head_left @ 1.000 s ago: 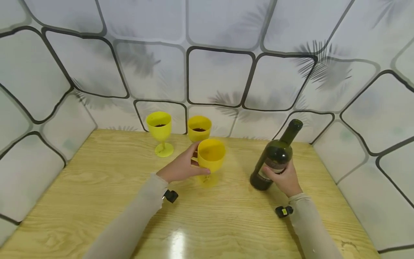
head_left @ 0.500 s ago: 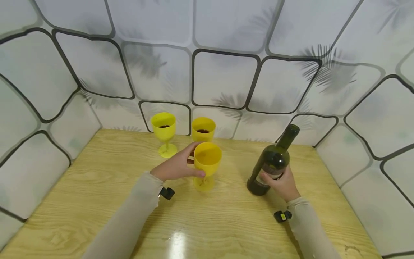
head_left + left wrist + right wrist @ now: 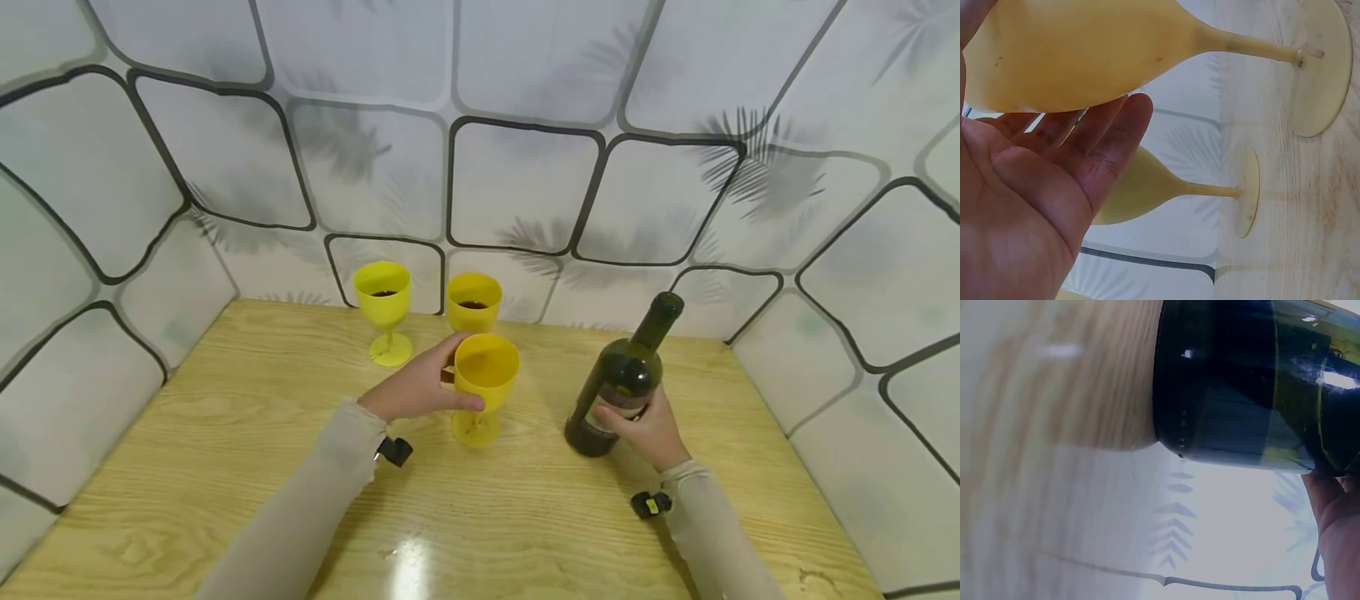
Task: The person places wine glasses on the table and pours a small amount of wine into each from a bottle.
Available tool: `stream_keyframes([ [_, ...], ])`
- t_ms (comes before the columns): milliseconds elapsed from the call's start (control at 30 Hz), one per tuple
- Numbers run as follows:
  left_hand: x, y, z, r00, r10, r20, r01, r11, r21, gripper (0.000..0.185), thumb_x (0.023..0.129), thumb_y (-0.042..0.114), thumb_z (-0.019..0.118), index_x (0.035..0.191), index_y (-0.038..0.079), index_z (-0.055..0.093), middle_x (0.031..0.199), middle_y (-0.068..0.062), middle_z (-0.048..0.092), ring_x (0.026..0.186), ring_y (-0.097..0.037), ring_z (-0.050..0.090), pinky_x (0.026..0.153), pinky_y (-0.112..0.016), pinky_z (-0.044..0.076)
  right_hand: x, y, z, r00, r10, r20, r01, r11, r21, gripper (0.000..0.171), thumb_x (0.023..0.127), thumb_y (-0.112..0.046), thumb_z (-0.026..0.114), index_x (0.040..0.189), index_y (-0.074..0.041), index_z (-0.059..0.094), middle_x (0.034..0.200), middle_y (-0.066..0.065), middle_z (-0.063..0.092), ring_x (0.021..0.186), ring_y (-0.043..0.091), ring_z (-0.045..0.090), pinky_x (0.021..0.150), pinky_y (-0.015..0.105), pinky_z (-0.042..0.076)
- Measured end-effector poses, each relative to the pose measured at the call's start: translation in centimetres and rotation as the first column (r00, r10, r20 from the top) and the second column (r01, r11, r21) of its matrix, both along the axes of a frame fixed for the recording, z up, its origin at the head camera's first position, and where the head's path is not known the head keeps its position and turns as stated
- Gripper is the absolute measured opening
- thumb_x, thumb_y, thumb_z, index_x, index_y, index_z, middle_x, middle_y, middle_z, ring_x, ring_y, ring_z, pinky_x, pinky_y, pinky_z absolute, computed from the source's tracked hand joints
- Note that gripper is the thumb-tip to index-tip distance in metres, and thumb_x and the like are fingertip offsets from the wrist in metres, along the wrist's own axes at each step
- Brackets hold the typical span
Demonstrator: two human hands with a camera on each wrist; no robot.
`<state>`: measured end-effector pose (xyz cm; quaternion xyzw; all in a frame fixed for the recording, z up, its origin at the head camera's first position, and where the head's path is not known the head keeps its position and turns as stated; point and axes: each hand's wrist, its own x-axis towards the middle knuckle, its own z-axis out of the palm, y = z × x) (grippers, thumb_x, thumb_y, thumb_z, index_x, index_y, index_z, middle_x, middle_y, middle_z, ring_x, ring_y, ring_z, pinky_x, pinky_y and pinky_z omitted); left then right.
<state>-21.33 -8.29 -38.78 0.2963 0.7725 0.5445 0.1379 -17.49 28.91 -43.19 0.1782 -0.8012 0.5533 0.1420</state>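
My left hand holds the bowl of a yellow goblet, thumb at the front and fingers behind. No liquid shows in this bowl; its foot is down on the wooden table in the left wrist view. Further right, a dark green wine bottle is gripped round its label by my right hand. The bottle's base appears to touch the table, and its mouth looks uncapped. Behind the held goblet are two more yellow goblets, one at left and one at right, both with dark liquid inside.
The light wooden table meets a patterned wall at the back, with similar walls on both sides. The two filled goblets stand close to the back wall. A small black device is on my left wrist, another on my right.
The bottle has shifted left and a little nearer to me, still in my right hand. The held goblet has come slightly left and nearer. The view has shifted a little.
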Motion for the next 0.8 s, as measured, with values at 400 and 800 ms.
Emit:
stream_keyframes([
  [400,0.1,0.3,-0.1,1.000,0.016,-0.002,-0.016,1.000,-0.023,0.099,0.082,0.043,0.089,0.160,0.031,0.029,0.140,0.003,0.057,0.126,-0.018,0.057,0.107,-0.044,0.049,0.1,-0.6,0.9,0.995,-0.088,-0.041,0.086,0.995,-0.042,0.077,0.075,0.014,0.083,0.142,0.000,0.048,0.119,-0.016,0.066,0.106,0.004,0.064,0.091,0.016,0.051],
  [800,0.2,0.2,0.1,1.000,0.030,0.000,-0.030,0.999,-0.013,0.092,0.083,0.040,0.088,0.157,0.031,0.033,0.138,0.006,0.058,0.124,-0.016,0.057,0.106,-0.042,0.050,0.6,-1.1,4.0,0.963,-0.235,-0.134,0.195,0.947,-0.257,0.091,0.072,0.024,0.079,0.148,-0.010,0.041,0.129,-0.003,0.061,0.115,0.012,0.061,0.096,0.021,0.048],
])
